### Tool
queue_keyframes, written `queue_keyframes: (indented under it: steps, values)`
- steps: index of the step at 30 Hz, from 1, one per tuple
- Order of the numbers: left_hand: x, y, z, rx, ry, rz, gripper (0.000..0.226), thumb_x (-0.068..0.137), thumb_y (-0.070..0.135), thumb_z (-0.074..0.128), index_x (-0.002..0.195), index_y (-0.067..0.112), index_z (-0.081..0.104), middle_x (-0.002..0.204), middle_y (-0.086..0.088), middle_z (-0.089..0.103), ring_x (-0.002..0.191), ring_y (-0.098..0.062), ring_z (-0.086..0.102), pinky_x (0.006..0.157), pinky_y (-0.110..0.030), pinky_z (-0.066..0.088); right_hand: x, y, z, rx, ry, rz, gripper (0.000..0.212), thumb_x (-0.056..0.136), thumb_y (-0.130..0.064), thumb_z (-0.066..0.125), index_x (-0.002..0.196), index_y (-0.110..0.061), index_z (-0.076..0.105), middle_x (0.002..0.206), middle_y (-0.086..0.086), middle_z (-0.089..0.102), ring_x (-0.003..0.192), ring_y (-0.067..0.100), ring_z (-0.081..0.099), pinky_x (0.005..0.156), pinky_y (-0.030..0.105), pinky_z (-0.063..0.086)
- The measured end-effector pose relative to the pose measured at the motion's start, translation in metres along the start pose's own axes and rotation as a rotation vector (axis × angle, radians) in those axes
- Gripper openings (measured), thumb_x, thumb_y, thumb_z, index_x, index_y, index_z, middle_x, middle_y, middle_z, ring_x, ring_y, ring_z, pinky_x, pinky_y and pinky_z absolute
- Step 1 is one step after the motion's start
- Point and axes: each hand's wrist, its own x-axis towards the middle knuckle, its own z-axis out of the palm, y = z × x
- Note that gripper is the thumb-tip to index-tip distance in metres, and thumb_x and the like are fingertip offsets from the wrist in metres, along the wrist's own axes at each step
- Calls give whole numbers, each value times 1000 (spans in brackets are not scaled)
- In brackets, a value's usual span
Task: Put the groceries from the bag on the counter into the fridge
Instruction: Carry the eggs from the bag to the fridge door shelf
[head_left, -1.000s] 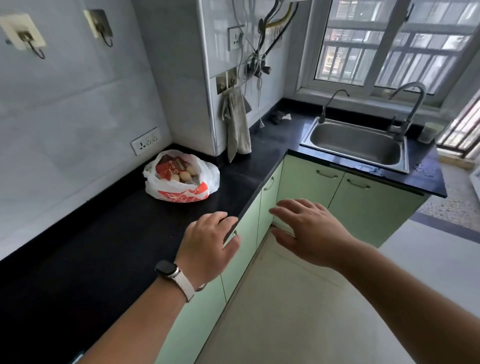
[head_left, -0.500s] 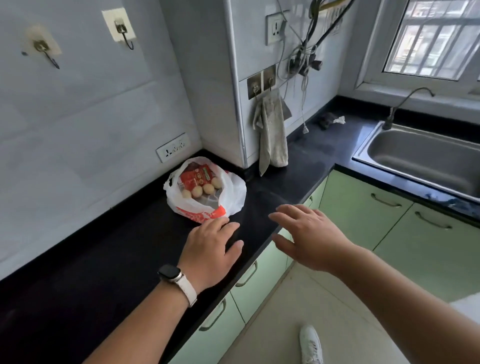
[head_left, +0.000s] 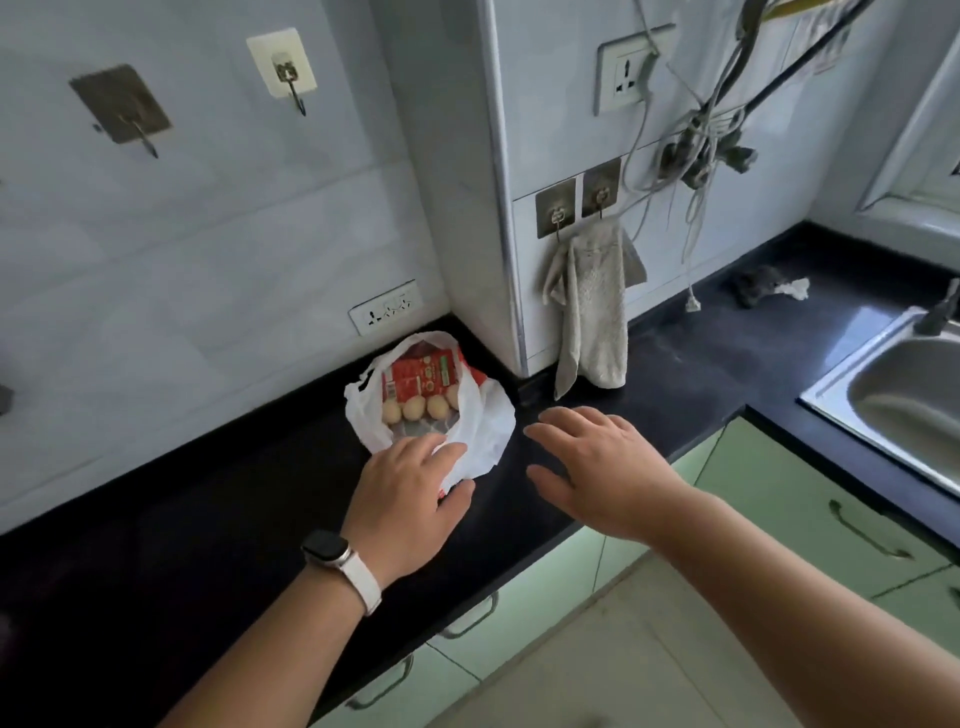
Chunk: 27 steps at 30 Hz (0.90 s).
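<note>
The kitchen had a black counter (head_left: 156, 519) running along a pale tiled wall and turning a corner toward a steel sink (head_left: 893, 384), with light green cabinets (head_left: 779, 493) beneath. The white plastic bag (head_left: 483, 421) sat on the counter close to the wall, below a wall socket (head_left: 387, 306) and just beside the projecting pillar. Its mouth lay slumped open toward the room, so the contents could be checked without handling: a row of pale eggs (head_left: 415, 408) lay in front of a red carton (head_left: 421, 376). A grey cloth (head_left: 592, 312) hung from a hook on the pillar, apart from the bag. The person's left hand (head_left: 410, 499), with a watch (head_left: 324, 548) on its wrist, was released, fingers straight. They reached over the bag's near edge, though contact with the plastic could not be confirmed. The right hand (head_left: 597, 467) was likewise released, fingers spread, above the counter just to the right of the bag and gripping nothing. In my judgement the two hands were set either side of the bag so as to gather its loose edges or steady it before lifting. Nothing had yet been taken out. The eggs lay loose, so careless lifting could crack them. No fridge was in view, and its whereabouts could not be stated.
</note>
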Motion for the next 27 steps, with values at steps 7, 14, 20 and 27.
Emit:
queue_keyframes:
  steps: [7,14,20,27]
  values:
    - [23,-23,-1,36,40,-74,47,89,49,42,120,20,64,116,1,65,106,-21,61,84,-40,52,49,11,3,-12,-39,-73,56,93,-59,27,137,-31,46,138,-11,49,126,18,47,102,36,40]
    - [54,-60,24,41,18,-85,49,89,50,40,120,21,65,118,2,65,108,-20,61,88,-38,50,99,11,18,-46,-91,-114,54,96,-57,33,142,-31,41,141,-11,45,130,17,42,104,35,36]
    - [83,-98,46,-6,-15,-76,53,90,53,36,126,23,61,121,3,62,110,-19,58,91,-38,49,150,6,33,-73,-132,-128,52,97,-56,35,143,-32,40,145,-11,42,131,17,40,105,35,33]
    - [114,-137,72,-20,-113,-55,51,94,53,32,133,27,52,134,5,53,122,-18,49,101,-38,43,201,-5,58,6,-177,-133,52,99,-51,38,145,-26,40,145,-6,42,134,20,38,110,36,32]
